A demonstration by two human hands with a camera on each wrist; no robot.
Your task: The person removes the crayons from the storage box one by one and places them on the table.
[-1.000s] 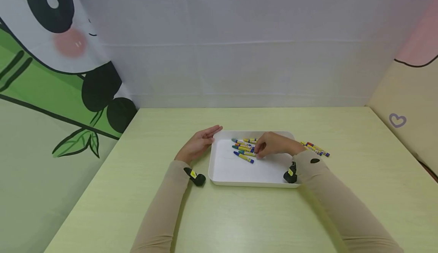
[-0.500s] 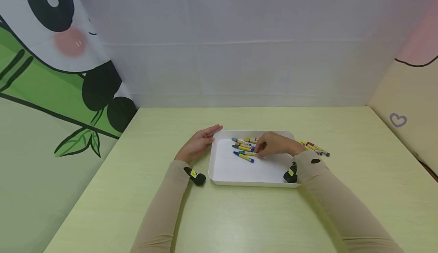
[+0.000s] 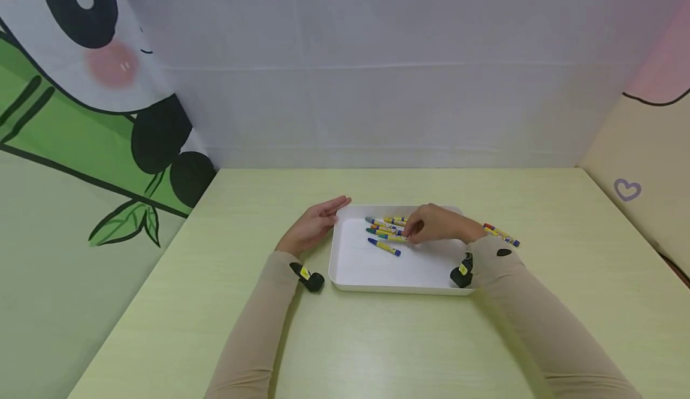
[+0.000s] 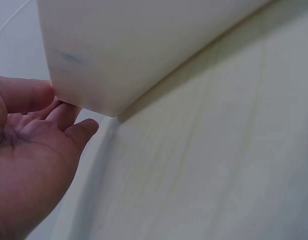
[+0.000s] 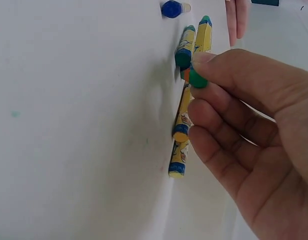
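My right hand (image 3: 433, 224) pinches a green crayon (image 5: 199, 78) by its near end, between thumb and index finger, low over a white tray (image 3: 377, 276). Beside it several crayons in yellow wrappers (image 5: 185, 47) lie roughly in a row, their right ends partly behind the hand in the head view. A blue crayon (image 3: 384, 247) lies apart, nearer the tray's front. At the tray's back left corner is my left hand (image 3: 312, 226), its fingers extended along the outside and its thumb by the left wall. In the left wrist view its fingertips touch the tray's edge (image 4: 99, 102).
A few more crayons (image 3: 504, 235), one red-tipped, lie on the table right of the tray, partly behind the right sleeve. The pale wooden table (image 3: 345, 339) meets a grey-white cloth wall (image 3: 388, 111). Printed panels stand at left and right.
My right hand has shifted slightly back and right, bringing the green crayon closer to the row and farther from the blue one. The left hand and tray have stayed put.
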